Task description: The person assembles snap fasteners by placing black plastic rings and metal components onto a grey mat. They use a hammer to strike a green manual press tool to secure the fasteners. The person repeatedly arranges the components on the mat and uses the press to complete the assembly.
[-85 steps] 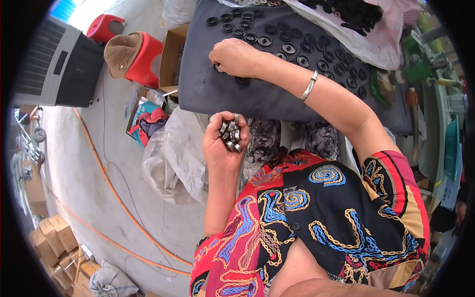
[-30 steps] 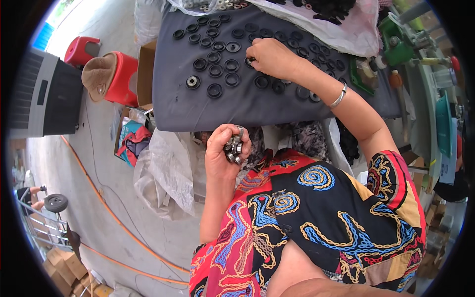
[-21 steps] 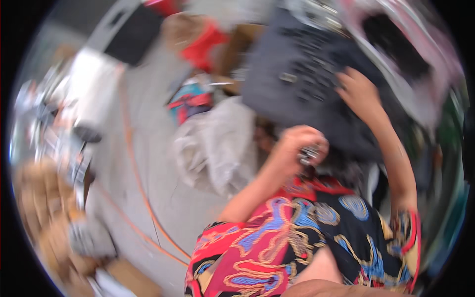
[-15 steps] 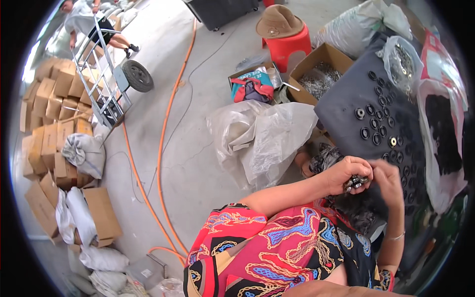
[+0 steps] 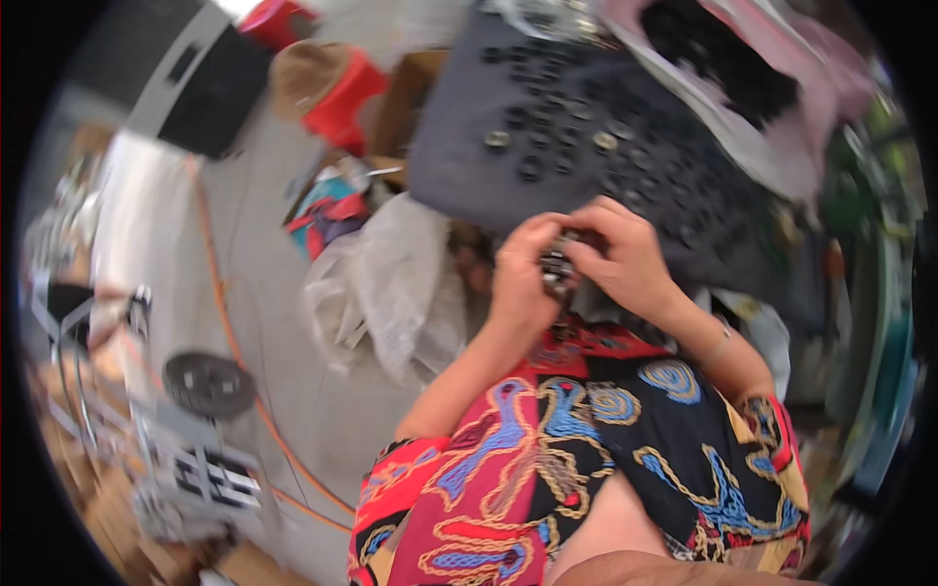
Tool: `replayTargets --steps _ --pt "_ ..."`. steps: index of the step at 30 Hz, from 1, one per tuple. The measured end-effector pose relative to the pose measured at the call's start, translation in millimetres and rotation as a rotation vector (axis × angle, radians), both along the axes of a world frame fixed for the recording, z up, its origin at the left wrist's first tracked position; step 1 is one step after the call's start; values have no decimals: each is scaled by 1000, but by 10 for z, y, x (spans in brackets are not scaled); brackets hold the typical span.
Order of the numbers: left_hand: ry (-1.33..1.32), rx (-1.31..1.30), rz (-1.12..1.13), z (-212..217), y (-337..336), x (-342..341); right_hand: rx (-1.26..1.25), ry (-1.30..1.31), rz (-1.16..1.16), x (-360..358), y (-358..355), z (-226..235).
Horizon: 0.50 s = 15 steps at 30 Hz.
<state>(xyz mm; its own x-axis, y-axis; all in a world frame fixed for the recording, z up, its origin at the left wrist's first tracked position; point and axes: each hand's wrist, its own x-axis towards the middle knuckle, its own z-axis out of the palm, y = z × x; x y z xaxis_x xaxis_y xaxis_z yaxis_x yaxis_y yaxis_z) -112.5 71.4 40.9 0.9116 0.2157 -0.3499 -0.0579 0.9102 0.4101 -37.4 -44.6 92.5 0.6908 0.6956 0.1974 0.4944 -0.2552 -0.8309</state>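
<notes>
My left hand point(image 5: 525, 276) is closed around a cluster of small shiny metal parts point(image 5: 556, 270), held above my lap at the table's near edge. Against that cluster, my right hand point(image 5: 622, 252) has its fingertips bent and pinched together; what they grip is hidden. Beyond both hands, several black rings point(image 5: 530, 168) lie in loose rows on the dark-covered table point(image 5: 451, 161). A ring with a silvery centre point(image 5: 496, 140) and one with a brass-coloured centre point(image 5: 606, 142) stand out among them. Blur hides the exact shape of the metal parts.
An open bag of black pieces point(image 5: 718, 63) lies at the table's far right. Left of the table are a cardboard box point(image 5: 399, 107), a red stool point(image 5: 347, 103) with a brown hat point(image 5: 305, 78), and plastic sheeting point(image 5: 405, 283). An orange hose point(image 5: 210, 244) and a hand truck's wheel point(image 5: 207, 385) are farther left.
The view has swung right, so everything sits farther left in it. My right hand's fingers now press in at the metal parts in my left hand; before, it was blurred beside that hand.
</notes>
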Motion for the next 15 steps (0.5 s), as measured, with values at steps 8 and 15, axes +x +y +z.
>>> replayTargets --steps 8,15 --pt "71 79 -6 34 -149 153 128 -154 -80 102 -212 -203" --pt "44 368 49 12 -159 169 174 -422 -17 169 -222 -177"
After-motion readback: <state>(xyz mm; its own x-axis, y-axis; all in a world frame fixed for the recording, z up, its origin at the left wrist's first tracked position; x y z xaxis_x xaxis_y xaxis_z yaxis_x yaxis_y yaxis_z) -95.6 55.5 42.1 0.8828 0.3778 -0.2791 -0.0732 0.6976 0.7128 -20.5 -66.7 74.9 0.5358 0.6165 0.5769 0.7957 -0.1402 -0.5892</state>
